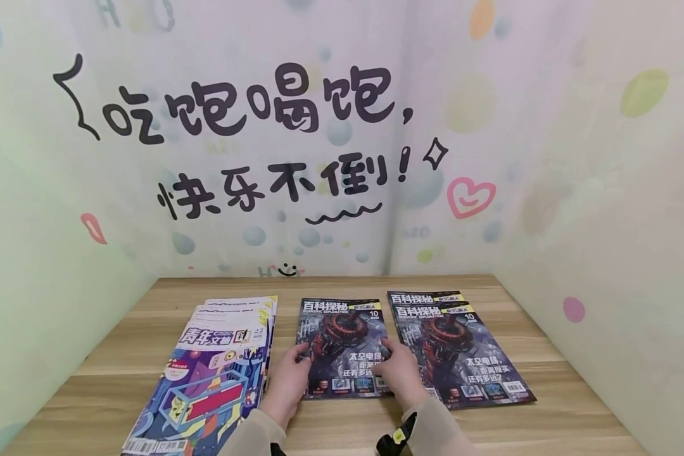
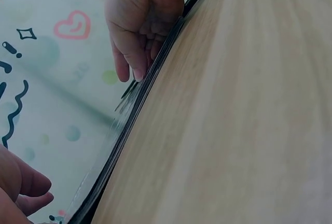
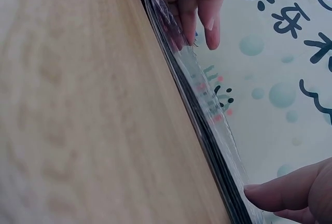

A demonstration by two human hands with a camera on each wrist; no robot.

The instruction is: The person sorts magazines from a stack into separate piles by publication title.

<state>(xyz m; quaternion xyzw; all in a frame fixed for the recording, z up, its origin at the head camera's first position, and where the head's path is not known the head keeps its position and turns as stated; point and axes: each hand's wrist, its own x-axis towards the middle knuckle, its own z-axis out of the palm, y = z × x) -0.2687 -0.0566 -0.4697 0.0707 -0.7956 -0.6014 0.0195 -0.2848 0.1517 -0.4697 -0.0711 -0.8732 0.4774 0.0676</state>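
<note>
A dark-covered science magazine [image 1: 342, 345] lies face up in the middle of the wooden table; the wrist views show several page edges stacked beneath its cover. My left hand [image 1: 287, 379] is at its left edge, with thumb and fingers apart in the left wrist view. At the opposite edge is my right hand [image 1: 401, 370], its thumb extended by the magazine's side [image 3: 207, 136] in the right wrist view. Both hands rest along the sides without curling round the magazine.
A pile of colourful youth magazines [image 1: 205, 386] lies to the left, its sheets fanned at the top. Right of my right hand, matching dark magazines [image 1: 467, 354] overlap. The table [image 1: 114, 405] meets a printed wall cloth [image 1: 342, 247] at the back.
</note>
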